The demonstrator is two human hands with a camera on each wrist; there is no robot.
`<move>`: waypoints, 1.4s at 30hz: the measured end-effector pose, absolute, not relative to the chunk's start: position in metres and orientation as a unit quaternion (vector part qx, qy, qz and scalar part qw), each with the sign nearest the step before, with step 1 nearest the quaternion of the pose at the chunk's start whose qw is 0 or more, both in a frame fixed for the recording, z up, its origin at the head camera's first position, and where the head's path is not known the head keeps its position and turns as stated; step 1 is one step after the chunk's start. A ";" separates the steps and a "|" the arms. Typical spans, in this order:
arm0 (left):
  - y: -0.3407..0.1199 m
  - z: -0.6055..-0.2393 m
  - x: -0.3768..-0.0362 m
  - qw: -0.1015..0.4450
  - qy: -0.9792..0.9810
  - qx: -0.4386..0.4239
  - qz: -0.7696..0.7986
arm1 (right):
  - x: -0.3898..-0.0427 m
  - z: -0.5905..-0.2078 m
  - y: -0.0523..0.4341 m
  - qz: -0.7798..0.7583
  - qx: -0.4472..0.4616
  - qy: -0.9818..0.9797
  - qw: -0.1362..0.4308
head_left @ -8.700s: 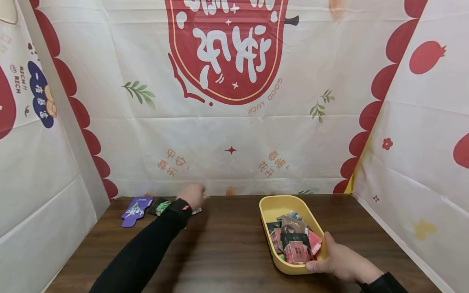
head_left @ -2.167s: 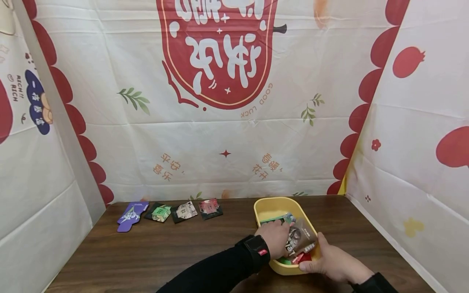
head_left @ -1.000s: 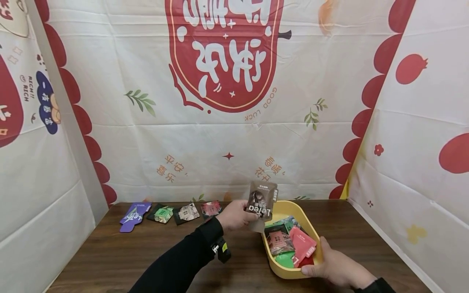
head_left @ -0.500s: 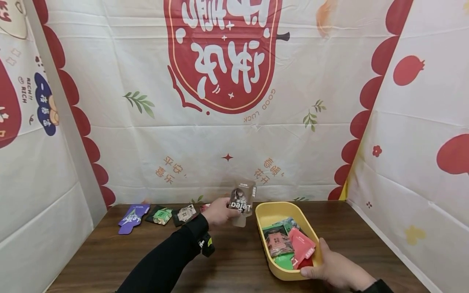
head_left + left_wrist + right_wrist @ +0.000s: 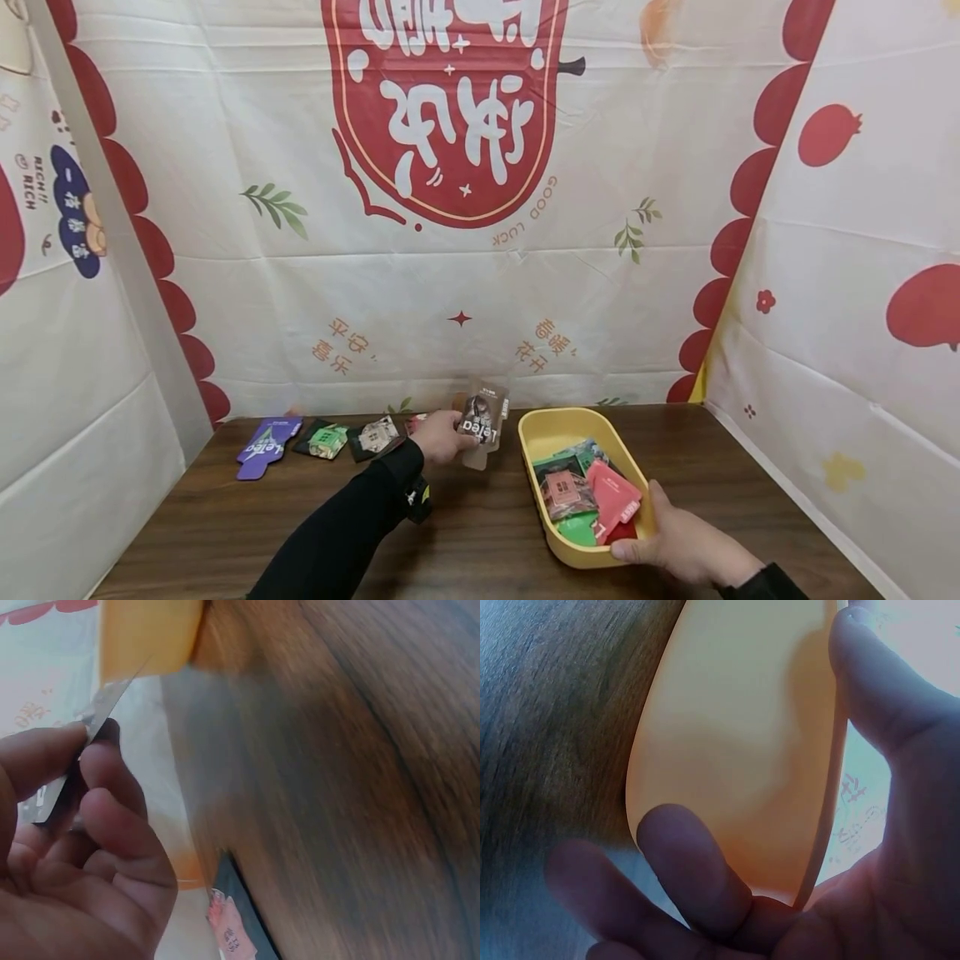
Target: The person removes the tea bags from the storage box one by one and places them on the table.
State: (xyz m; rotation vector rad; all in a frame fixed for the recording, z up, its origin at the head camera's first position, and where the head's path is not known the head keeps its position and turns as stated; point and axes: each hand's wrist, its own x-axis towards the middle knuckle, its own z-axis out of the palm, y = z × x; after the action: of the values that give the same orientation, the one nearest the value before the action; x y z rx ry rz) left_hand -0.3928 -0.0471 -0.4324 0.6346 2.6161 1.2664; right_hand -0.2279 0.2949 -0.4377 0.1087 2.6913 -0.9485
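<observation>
My left hand (image 5: 437,437) pinches a brown LeTea sachet (image 5: 482,421) between thumb and fingers, above the back of the table. In the left wrist view the sachet (image 5: 105,712) shows almost edge-on. My right hand (image 5: 686,533) grips the near right corner of a yellow plastic bin (image 5: 534,450), thumb at the rim and fingers against the outer wall (image 5: 727,735). Inside the bin lie a dark sachet with a pink label (image 5: 564,492), a pink sachet (image 5: 615,497), a green one (image 5: 577,529) and a red one (image 5: 621,533), partly overlapping.
Along the table's back edge, left of my left hand, lie a purple LeTea packet (image 5: 268,447), a green-labelled black sachet (image 5: 324,439) and a beige-labelled one (image 5: 372,437). A red-labelled sachet (image 5: 234,930) is partly hidden by the hand. Printed cloth (image 5: 420,283) encloses the table.
Three sachets have joined the purple and green-labelled packets in the row. My left hand has lifted the brown sachet from the bin and carried it left. My right hand stays at the bin.
</observation>
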 end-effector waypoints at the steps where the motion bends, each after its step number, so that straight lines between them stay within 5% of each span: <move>1: -0.047 -0.434 -0.394 0.079 0.882 0.211 0.413 | -0.228 -0.437 0.295 -0.330 0.037 0.932 0.142; 29: -0.039 -0.449 -0.401 0.043 0.926 0.135 0.350 | -0.226 -0.436 0.294 -0.333 0.038 0.931 0.141; 42: 0.006 -0.442 -0.374 -0.185 0.914 0.346 0.100 | -0.228 -0.436 0.294 -0.319 0.041 0.936 0.145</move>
State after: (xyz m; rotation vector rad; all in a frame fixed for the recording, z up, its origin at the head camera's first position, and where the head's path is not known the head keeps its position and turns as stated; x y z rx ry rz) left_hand -0.3745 0.0057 -0.4423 1.2376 3.2690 0.3583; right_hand -0.2275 0.2942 -0.4362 0.1177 2.6953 -0.9181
